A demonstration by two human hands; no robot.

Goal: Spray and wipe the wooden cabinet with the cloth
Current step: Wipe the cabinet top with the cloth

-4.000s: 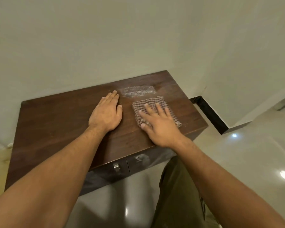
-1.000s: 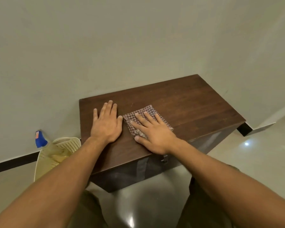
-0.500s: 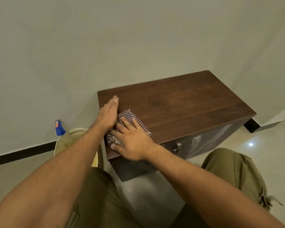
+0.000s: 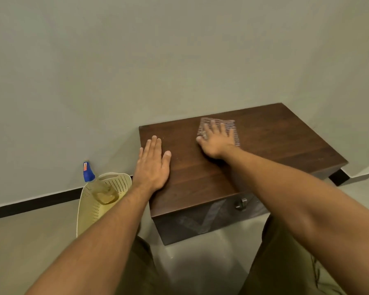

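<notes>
Seen from above, two bare forearms reach over olive-green trousers (image 4: 141,271) toward a low, dark brown wooden cabinet (image 4: 262,150) standing against a pale wall, its long side running left to right. Nearest, the left hand (image 4: 152,165) lies flat and spread at the top's left edge, holding nothing. Beside it on the floor, a cream perforated plastic basket (image 4: 103,201) holds a clear spray bottle with a blue nozzle (image 4: 94,184). Farther back, the right hand (image 4: 216,140) presses open-fingered on a blurred, seemingly checked, folded cloth (image 4: 230,127) near the cabinet's rear edge.
</notes>
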